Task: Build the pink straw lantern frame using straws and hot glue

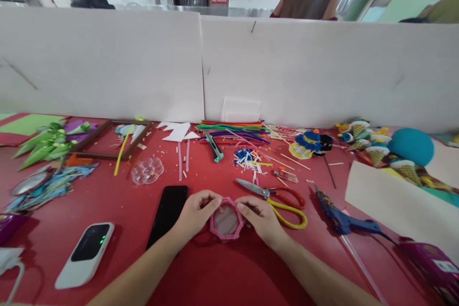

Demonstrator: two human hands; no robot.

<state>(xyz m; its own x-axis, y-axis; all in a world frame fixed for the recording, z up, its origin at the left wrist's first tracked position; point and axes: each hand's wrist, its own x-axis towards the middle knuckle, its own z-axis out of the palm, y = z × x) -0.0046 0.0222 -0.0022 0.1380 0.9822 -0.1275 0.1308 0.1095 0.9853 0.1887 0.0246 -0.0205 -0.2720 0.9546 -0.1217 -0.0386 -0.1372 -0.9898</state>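
Observation:
Between my two hands is a small pink octagonal frame (238,233) with a greyish see-through middle. My left hand (198,213) pinches its upper left rim between thumb and fingers. On the opposite side, my right hand (261,220) grips the upper right rim the same way. A black phone (168,210) lies just left of my left hand. Close beyond my right hand are scissors (269,194) with one red and one yellow handle loop. What the pink frame is made of I cannot make out.
A blue glue gun (340,220) lies on the right, its cord running to a purple box (426,263). A white device (86,253) is at left. Further back are a box cutter (214,147), coloured pipe cleaners (233,130), a brown frame (103,155) and a white partition (304,71).

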